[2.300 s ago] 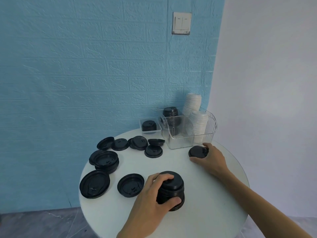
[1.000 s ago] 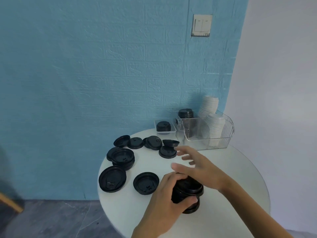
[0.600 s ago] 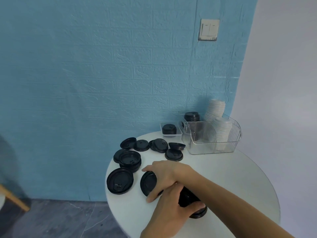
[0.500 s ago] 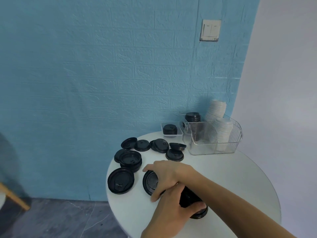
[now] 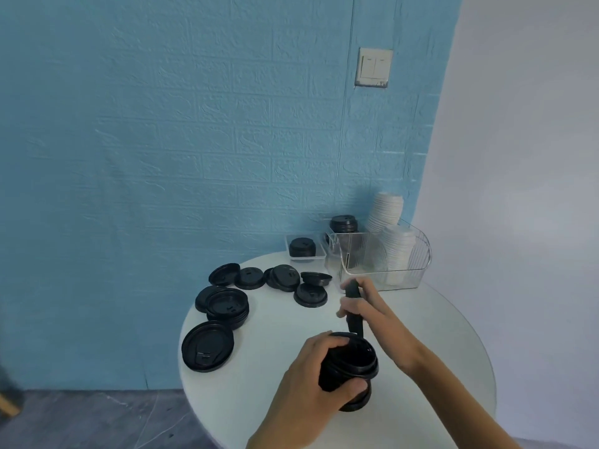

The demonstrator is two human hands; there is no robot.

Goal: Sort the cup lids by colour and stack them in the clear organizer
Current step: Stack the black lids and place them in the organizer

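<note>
Black lids (image 5: 350, 367) are held in a stack near the front of the round table (image 5: 453, 335).

The stack is gripped by the left hand (image 5: 311, 380), with fingers curled round its side. One more black lid (image 5: 354, 311) is held on its edge by the right hand (image 5: 372, 309), just above the stack. White lids (image 5: 397, 251) are already stacked in the clear organizer (image 5: 418, 273) at the back, with a few black ones (image 5: 343, 224) behind. Many loose black lids (image 5: 227, 306) are still spread on the table, so it seems a lot is left to be done.
</note>
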